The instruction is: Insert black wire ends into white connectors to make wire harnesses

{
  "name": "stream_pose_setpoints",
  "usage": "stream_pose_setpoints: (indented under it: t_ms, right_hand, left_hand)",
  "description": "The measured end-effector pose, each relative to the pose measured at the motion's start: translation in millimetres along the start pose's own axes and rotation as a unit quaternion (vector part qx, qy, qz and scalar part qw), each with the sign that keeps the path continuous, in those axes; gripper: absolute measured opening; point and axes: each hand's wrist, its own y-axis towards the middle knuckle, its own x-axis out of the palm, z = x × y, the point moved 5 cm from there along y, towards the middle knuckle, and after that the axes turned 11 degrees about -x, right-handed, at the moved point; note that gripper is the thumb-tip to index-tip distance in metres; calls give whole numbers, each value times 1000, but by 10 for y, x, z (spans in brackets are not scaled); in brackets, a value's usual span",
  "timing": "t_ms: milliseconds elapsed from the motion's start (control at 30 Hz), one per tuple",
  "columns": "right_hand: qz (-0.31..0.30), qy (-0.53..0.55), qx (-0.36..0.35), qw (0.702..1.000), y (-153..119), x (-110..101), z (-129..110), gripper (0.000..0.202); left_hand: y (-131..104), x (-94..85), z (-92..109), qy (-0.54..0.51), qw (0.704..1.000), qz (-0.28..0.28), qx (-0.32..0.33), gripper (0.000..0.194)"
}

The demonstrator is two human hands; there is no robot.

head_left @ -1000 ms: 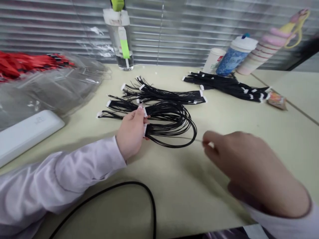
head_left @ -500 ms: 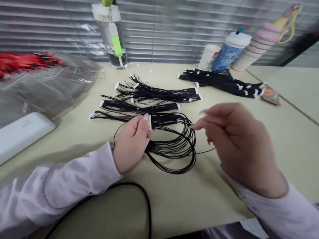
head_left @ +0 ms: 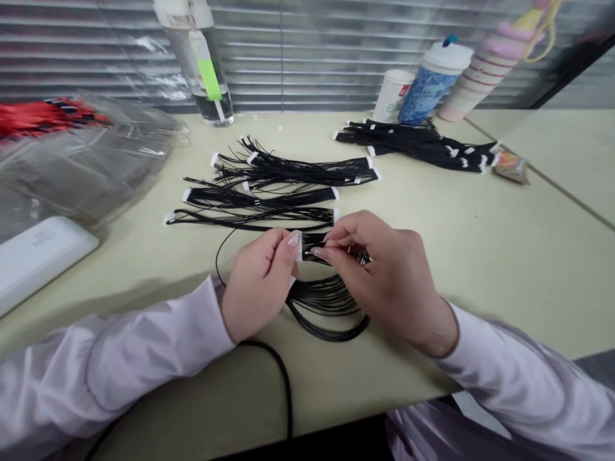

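My left hand (head_left: pixel 262 278) pinches a white connector (head_left: pixel 300 246) with a row of thin black wires running out to the right. Those wires bend round in a loop (head_left: pixel 331 320) below my hands, back toward my left palm. My right hand (head_left: pixel 384 275) is closed, thumb and forefinger pinching a thin black wire whose small metal tip (head_left: pixel 308 253) points at the connector's wire side. Whether that tip touches the connector I cannot tell. Just beyond my fingers lie black wire harnesses (head_left: pixel 288 169) with white connectors.
Another pile of black harnesses (head_left: pixel 413 144) lies at the back right beside a small packet (head_left: pixel 510 166). Bottles and cups, including a clear bottle (head_left: pixel 206 77) and a blue cup (head_left: pixel 432 83), line the blinds. At left are plastic bags (head_left: pixel 96 160) and a white case (head_left: pixel 43 259). A thick black cable (head_left: pixel 287 390) runs in front.
My right hand has come left from the open space on the right to the connector, its fingers closing on a wire. My left hand keeps hold of the connector. The view has shifted slightly.
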Motion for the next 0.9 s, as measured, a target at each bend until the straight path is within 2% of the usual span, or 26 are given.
stream_pose_setpoints:
  t_ms: [300, 467, 700, 833, 900]
  right_hand:
    - [-11, 46, 32, 998, 52, 41, 37, 7]
    - [3, 39, -15, 999, 56, 51, 28, 7]
    - [-9, 67, 18, 998, 68, 229, 89, 9]
    - [-18, 67, -35, 997, 166, 229, 130, 2]
    - [-26, 74, -71, 994, 205, 176, 186, 24]
  left_hand:
    - [-1, 27, -52, -17, 1000, -16, -7, 32]
    - [20, 43, -69, -17, 1000, -23, -12, 35]
    - [67, 58, -106, -29, 998, -24, -49, 36]
    - [90, 63, -120, -49, 998, 11, -40, 35]
    - [103, 64, -128, -64, 997, 26, -38, 36]
